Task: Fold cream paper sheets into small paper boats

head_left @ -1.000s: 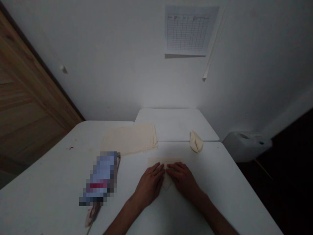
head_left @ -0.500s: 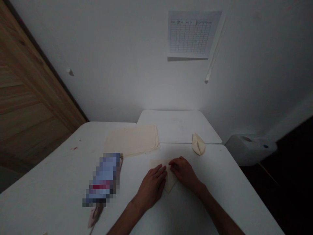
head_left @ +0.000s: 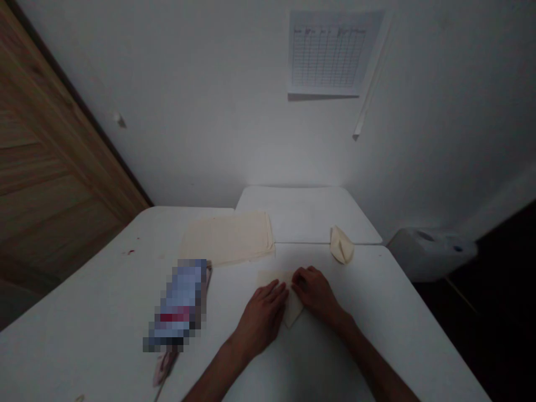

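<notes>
A thin cream sheet (head_left: 294, 314), partly folded to a point toward me, lies under both hands on the white table; whether it is paper or cloth I cannot tell. My left hand (head_left: 263, 312) rests on its left part, fingers stretched out flat. On the right side, my right hand (head_left: 317, 294) has its fingers curled and pinched on the sheet near the middle fold. Much of the sheet is hidden beneath the fingers. Beyond my right hand sits a folded cream piece (head_left: 342, 247) with a central crease. A stack of flat cream sheets (head_left: 226, 237) lies at the back left.
Left of my hands is a blurred blue pouch-like item (head_left: 181, 298) with a pinkish end (head_left: 164, 365). The white table (head_left: 104, 301) meets a wall bearing a printed chart (head_left: 329, 58). A wooden door (head_left: 50, 162) stands left, a white container (head_left: 427, 254) right.
My right fingers have shifted very slightly on the sheet, while my left hand stays flat. The whole view has moved a little; the other things lie as before.
</notes>
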### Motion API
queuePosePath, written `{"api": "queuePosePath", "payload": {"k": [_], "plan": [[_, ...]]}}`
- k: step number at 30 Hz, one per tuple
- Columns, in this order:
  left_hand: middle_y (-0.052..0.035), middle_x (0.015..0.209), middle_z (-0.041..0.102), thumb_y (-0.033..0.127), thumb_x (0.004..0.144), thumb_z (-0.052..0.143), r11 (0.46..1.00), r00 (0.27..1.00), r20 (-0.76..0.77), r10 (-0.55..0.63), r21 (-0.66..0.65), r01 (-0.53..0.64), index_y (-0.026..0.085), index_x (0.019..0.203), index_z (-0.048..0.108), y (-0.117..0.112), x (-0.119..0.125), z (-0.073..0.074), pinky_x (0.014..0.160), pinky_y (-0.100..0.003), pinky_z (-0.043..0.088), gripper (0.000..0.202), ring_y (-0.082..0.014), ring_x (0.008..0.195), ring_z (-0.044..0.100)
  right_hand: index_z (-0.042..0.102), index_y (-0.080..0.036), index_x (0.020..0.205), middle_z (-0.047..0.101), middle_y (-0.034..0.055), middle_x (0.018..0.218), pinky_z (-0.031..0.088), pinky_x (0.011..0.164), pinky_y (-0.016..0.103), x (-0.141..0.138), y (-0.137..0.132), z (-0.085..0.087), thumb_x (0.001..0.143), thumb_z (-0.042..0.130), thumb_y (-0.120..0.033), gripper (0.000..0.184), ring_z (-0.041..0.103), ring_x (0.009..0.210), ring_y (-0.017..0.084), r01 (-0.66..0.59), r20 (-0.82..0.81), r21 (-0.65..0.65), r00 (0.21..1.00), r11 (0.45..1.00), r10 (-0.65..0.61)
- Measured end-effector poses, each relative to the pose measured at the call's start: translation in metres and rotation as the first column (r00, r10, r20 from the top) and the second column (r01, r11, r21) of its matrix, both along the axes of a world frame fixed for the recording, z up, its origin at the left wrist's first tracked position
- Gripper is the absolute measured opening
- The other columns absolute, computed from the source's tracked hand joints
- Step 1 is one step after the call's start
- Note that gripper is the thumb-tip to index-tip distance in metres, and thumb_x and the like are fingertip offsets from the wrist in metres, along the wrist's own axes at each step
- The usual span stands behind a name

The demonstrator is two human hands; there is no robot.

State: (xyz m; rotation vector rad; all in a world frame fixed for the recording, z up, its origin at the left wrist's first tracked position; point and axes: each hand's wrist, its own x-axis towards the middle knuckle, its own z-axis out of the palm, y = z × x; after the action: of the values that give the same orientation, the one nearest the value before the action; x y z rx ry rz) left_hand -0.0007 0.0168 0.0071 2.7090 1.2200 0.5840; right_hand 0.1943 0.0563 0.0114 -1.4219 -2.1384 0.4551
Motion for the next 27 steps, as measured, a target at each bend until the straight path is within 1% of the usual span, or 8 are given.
{"api": "queuePosePath", "payload": {"k": [3,6,10,13,15,19,22,27], "plan": [[-0.0101,0.138,0.051,0.012,0.088,0.048,1.000,0.999,-0.046,-0.013,0.005,0.013,0.020,0.130,0.051,0.000,-0.001,-0.001,0.099,-0.050,0.045,0.043,-0.0304,0.130,0.042,0.059,-0.021,0.085,0.066,0.0014,0.082,0.042,0.078,0.030,0.000,0.000,-0.001,0.081,0.062,-0.014,0.008,0.057,0.083,0.018,0.005,-0.016,-0.001,1.000,1.000,-0.005],[-0.0109,0.139,0.050,0.011,0.086,0.049,1.000,0.997,-0.078,-0.025,0.005,0.025,0.020,0.129,0.052,0.000,-0.001,-0.001,0.098,-0.051,0.045,0.045,-0.0314,0.131,0.041,0.059,-0.020,0.085,0.066,0.0013,0.083,0.042,0.079,0.030,-0.001,-0.001,-0.001,0.081,0.062,-0.013,0.008,0.056,0.084,0.018,0.006,0.013,0.028,1.000,1.000,-0.006],[-0.0114,0.138,0.050,0.011,0.086,0.049,1.000,0.997,-0.072,-0.023,0.006,0.024,0.020,0.129,0.052,-0.001,-0.001,0.002,0.099,-0.051,0.045,0.044,-0.0317,0.131,0.042,0.062,-0.020,0.084,0.065,0.0038,0.088,0.040,0.085,0.033,-0.001,-0.008,-0.002,0.086,0.059,-0.016,0.005,0.055,0.089,0.019,0.002,0.112,0.160,0.993,0.987,-0.020],[-0.0114,0.138,0.050,0.017,0.090,0.047,1.000,0.999,-0.036,-0.026,0.012,0.026,0.020,0.129,0.051,-0.003,0.000,0.003,0.101,-0.051,0.043,0.040,-0.0311,0.132,0.041,0.065,-0.021,0.084,0.065,0.0037,0.088,0.038,0.085,0.033,0.004,-0.018,-0.003,0.090,0.055,-0.019,0.012,0.053,0.090,0.019,-0.035,0.195,0.238,0.981,0.971,-0.012],[-0.0113,0.139,0.050,0.024,0.092,0.048,1.000,1.000,-0.012,-0.026,0.011,0.026,0.021,0.130,0.051,-0.004,-0.001,0.002,0.102,-0.051,0.042,0.038,-0.0310,0.133,0.039,0.066,-0.022,0.085,0.065,0.0031,0.087,0.038,0.084,0.033,0.008,-0.025,-0.004,0.092,0.054,-0.020,0.014,0.053,0.088,0.018,-0.074,0.207,0.260,0.978,0.963,0.019],[-0.0108,0.140,0.049,0.032,0.091,0.053,1.000,1.000,0.004,-0.018,-0.013,0.018,0.022,0.130,0.051,-0.005,-0.002,0.001,0.103,-0.051,0.041,0.041,-0.0312,0.134,0.037,0.068,-0.023,0.090,0.068,0.0030,0.088,0.038,0.085,0.034,0.017,-0.036,-0.006,0.093,0.054,-0.021,0.014,0.054,0.087,0.018,-0.109,0.167,0.260,0.984,0.960,0.066],[-0.0105,0.141,0.047,0.034,0.091,0.054,0.999,1.000,-0.003,-0.023,-0.036,0.023,0.022,0.131,0.050,-0.004,-0.002,0.002,0.104,-0.050,0.040,0.043,-0.0306,0.135,0.036,0.068,-0.024,0.088,0.068,0.0025,0.088,0.039,0.084,0.034,0.019,-0.042,-0.006,0.093,0.054,-0.022,0.015,0.055,0.086,0.018,-0.114,0.135,0.224,0.987,0.968,0.085],[-0.0105,0.142,0.047,0.039,0.089,0.057,0.999,1.000,0.005,-0.018,-0.043,0.018,0.022,0.131,0.051,-0.005,-0.003,0.003,0.104,-0.050,0.041,0.047,-0.0310,0.134,0.037,0.069,-0.024,0.090,0.067,0.0027,0.089,0.041,0.087,0.035,0.016,-0.048,-0.006,0.086,0.064,-0.028,0.008,0.057,0.087,0.019,-0.045,0.052,0.151,0.998,0.987,0.037]]}}
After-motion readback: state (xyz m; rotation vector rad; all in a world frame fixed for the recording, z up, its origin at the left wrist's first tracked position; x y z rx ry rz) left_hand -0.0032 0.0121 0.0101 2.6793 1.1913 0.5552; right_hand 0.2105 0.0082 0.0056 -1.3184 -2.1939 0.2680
